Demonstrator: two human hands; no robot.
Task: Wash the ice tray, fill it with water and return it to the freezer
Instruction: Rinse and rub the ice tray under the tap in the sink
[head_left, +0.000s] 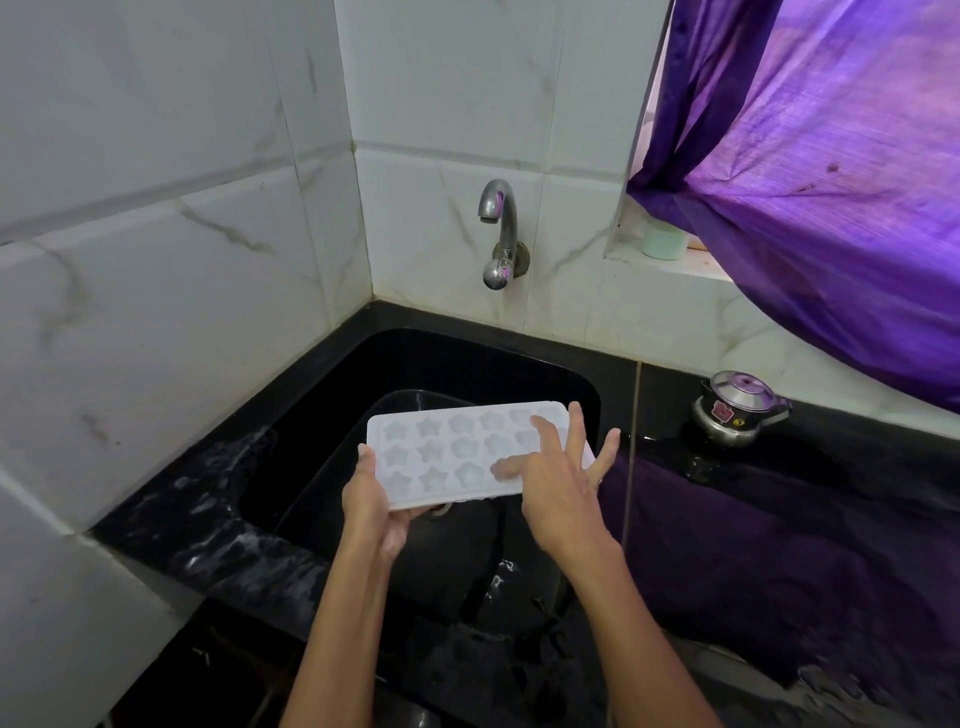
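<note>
Hands (550, 488) on ice tray (447, 452) over sink (311, 415)

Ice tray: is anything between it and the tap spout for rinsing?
Nothing visible. The ice tray is held over the black sink, the left hand gripping its near-left edge and the right hand with fingers spread on top. Open air separates it from the tap above.

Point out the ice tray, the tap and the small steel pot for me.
ice tray (441, 447), head view, on its moulded top face.
tap (500, 208), head view, on the curved spout.
steel pot (735, 410), head view, on its body.
</note>
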